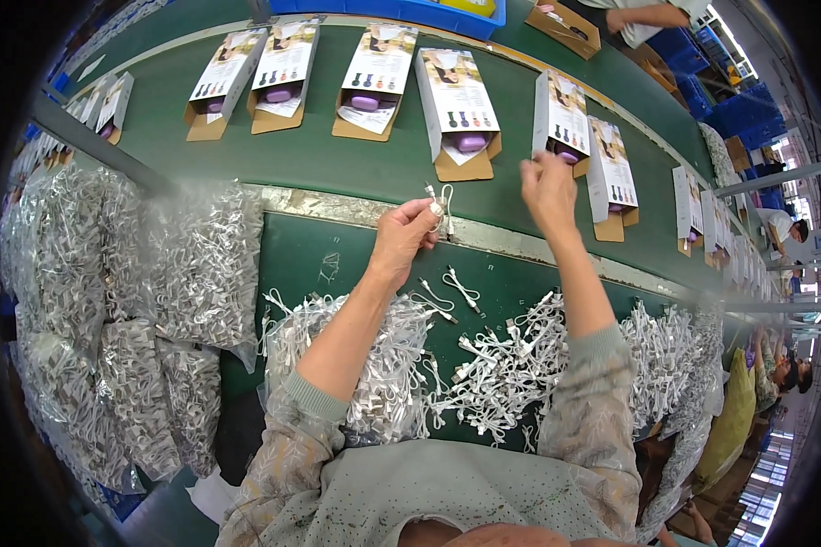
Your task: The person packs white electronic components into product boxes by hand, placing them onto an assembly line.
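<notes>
My left hand (405,239) is closed around a few short white charging cables (445,211), whose loops and plugs stick up past the fingertips. Over the green belt (319,169), my right hand (549,187) reaches to the open lower end of a white printed box (561,108) with a purple item inside. Its fingers are bunched and slightly blurred at the flap, so what they hold, if anything, is hidden. Below the hands lies a loose pile of white cables (511,365), with a few single cables (462,288) apart from it.
More open boxes (374,59) with purple items stand along the belt. Clear bags of cables (205,264) are stacked at left; further cables (661,356) lie at right. A metal rail (324,206) divides table from belt. Beyond are a blue bin (392,13) and a co-worker's arm (643,16).
</notes>
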`<state>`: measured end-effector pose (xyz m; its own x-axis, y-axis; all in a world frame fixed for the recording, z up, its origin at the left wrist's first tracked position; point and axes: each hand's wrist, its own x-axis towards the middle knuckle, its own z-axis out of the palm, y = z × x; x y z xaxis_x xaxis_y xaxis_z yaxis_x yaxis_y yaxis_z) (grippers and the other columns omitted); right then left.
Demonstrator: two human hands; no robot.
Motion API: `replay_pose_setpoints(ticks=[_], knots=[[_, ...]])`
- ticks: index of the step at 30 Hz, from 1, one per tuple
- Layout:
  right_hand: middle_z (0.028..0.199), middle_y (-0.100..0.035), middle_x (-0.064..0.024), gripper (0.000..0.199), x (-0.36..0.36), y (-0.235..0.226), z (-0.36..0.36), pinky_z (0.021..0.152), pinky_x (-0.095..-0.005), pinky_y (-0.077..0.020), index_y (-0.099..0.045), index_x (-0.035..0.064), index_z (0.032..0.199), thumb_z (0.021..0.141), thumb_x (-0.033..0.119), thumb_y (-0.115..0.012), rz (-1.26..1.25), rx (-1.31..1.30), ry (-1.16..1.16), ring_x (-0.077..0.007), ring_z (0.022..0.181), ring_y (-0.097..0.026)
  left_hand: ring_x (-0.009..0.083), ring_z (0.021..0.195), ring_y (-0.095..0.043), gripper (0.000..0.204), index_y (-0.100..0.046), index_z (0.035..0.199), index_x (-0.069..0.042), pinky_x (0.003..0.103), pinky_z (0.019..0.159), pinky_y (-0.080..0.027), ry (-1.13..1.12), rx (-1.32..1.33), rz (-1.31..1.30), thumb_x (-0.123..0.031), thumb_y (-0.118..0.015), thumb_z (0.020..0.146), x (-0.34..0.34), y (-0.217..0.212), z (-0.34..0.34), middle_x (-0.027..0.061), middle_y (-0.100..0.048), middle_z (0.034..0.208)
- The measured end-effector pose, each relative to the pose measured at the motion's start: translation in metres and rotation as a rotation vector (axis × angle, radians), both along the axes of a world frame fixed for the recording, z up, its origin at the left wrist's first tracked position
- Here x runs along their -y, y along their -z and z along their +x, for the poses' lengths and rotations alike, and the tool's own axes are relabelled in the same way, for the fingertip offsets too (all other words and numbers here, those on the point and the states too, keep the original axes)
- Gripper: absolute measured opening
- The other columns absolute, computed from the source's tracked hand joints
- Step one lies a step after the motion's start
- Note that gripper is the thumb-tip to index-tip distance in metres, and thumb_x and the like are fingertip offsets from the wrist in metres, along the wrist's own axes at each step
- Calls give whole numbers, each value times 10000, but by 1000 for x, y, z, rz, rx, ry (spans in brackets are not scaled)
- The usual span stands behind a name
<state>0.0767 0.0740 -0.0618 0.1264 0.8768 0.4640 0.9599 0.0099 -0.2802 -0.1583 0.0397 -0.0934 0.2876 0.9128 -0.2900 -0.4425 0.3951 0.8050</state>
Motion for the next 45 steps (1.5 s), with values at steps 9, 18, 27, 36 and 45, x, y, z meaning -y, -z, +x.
replay_pose_setpoints(ticks=[9,18,27,36,45], knots=[[838,-629,-42,200,59,-26,-10,634,-200,-503,-603,3,941,838,170,-642,-529,-1344,-200,-93,710,-607,57,633,-524,313,-617,1063,-5,184,577,-427,164,-152,185,-235,-630,851,8,-21,39,6,-604,765],[935,-594,-147,176,12,12,43,764,-283,-555,-513,-88,972,832,3,-568,188,-1979,306,-228,849,-633,59,686,-545,324,-607,1063,-11,195,601,-431,105,-179,146,-236,-639,832,10,-25,50,-4,-596,781],[823,-617,-102,248,-34,63,85,523,-291,-535,-477,23,1072,881,145,-576,227,-1860,373,-194,655,-636,114,746,-541,266,-626,1021,-27,243,691,-454,339,-542,503,-61,-632,757,21,-16,58,13,-596,839],[707,-583,-46,331,76,14,63,486,-244,-466,-589,9,897,788,314,-657,-591,-981,-18,-108,555,-543,269,1001,-518,303,-598,960,-50,353,903,-421,588,-1035,940,-59,-632,659,26,-19,41,86,-559,984],[733,-659,-110,241,152,-18,39,646,-312,-504,-616,-2,873,742,187,-690,-660,-644,-133,-218,678,-648,317,821,-594,59,-621,722,-53,419,721,-473,694,-1325,941,-49,-573,687,44,-42,61,128,-608,806]])
